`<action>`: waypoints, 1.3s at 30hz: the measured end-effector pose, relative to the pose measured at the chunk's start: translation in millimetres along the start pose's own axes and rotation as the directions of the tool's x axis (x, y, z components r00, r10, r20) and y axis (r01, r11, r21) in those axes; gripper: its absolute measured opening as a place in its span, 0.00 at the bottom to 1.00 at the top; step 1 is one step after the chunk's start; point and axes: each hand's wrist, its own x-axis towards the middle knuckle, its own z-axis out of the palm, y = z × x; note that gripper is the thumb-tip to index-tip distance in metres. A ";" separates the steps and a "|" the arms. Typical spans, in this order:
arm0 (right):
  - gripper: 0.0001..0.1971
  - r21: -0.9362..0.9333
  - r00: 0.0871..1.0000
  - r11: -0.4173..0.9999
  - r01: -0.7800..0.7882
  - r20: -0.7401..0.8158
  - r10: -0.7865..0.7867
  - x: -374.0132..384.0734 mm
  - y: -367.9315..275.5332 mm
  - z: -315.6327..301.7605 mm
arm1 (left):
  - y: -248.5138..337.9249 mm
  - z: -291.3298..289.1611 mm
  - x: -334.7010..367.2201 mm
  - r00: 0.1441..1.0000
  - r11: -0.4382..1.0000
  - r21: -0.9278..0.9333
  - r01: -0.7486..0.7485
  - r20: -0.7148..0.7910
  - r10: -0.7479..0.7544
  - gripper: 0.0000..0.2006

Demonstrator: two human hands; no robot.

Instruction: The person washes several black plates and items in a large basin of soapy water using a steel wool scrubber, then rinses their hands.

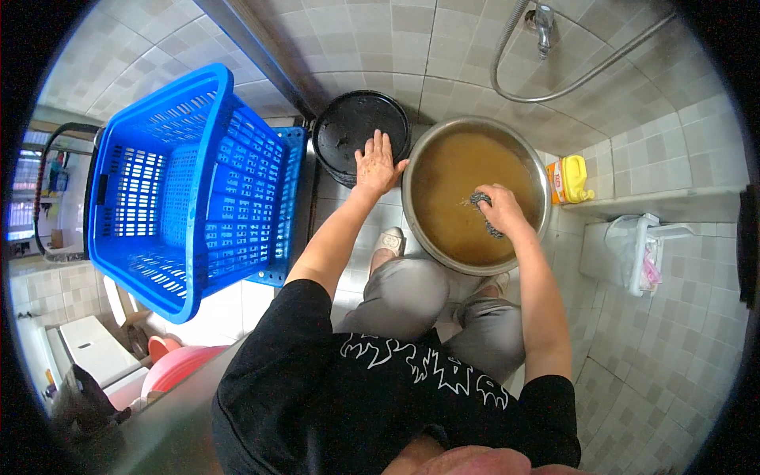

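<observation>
A wide metal basin [419,186] holds murky brown water. Over the water, my right hand [502,209] is closed round a steel wool scourer [480,198], and bits of the dark wire stick out past my fingers. To the left of the basin lie round black trays [348,131], one on another as far as I can tell, the top one spotted with wet marks. My left hand [378,168] is flat with fingers stretched over the near right part of the top tray, its thumb pointing at the basin's rim; whether it presses on the tray I cannot tell.
A large blue plastic basket [210,206] stands at the left. Right of the basin is a yellow jug with an orange label [567,180]. A tap [543,30] and metal hose [546,98] hang on the tiled wall. A lined waste bin [621,253] stands at the right.
</observation>
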 end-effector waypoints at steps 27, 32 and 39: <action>0.16 0.048 0.996 0.997 -0.068 -0.049 0.070 21.2 44.3 16.7 | 42.4 82.8 -20.6 0.851 0.855 -0.485 -0.186 0.355 0.386 0.26; 0.17 0.120 0.942 0.941 -0.316 -0.081 0.326 12.9 143.3 59.2 | 47.8 139.4 0.1 0.726 0.856 -0.478 0.194 0.657 0.202 0.21; 0.17 -0.313 0.956 0.911 -0.268 -0.202 0.212 26.6 187.7 104.4 | 87.5 195.5 18.1 0.805 0.954 -0.298 0.018 0.570 0.163 0.24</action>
